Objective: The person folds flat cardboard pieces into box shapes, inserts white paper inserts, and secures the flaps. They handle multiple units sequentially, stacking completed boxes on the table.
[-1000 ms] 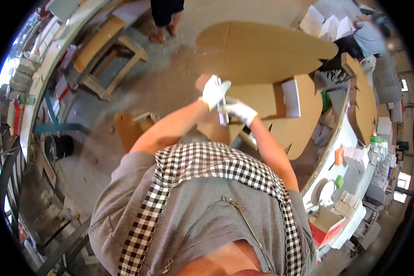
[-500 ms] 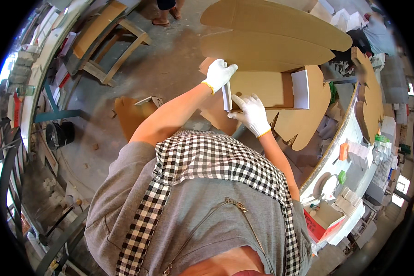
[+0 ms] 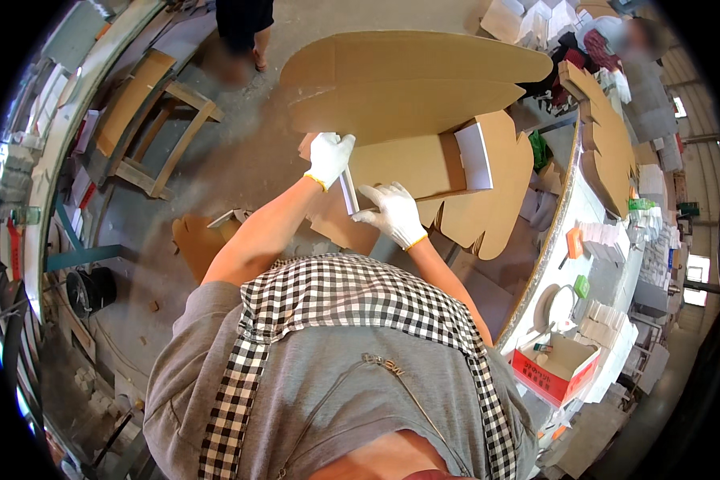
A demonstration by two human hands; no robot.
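A partly folded brown cardboard box (image 3: 408, 168) lies in front of me, its large lid flap (image 3: 424, 68) raised at the far side. Its two end panels are white; the right one (image 3: 474, 156) stands upright. At the left end panel (image 3: 350, 192), my left hand (image 3: 328, 158), in a white glove, is closed around the far corner. My gloved right hand (image 3: 395, 213) rests at the near left corner, thumb and fingers apart, fingertips by that panel's inner side. The palm hides part of the near wall.
To the right, a worktable (image 3: 548, 280) carries stacked white pieces and a red-and-white open box (image 3: 556, 372). More cut cardboard (image 3: 604, 144) leans at its far end. A wooden stool frame (image 3: 168, 140) and a black bucket (image 3: 90, 290) stand left. Other people are farther back.
The view has shifted, so box and hands appear lower and more to the left. My right hand's fingers have spread wider at the corner. My left hand keeps its hold.
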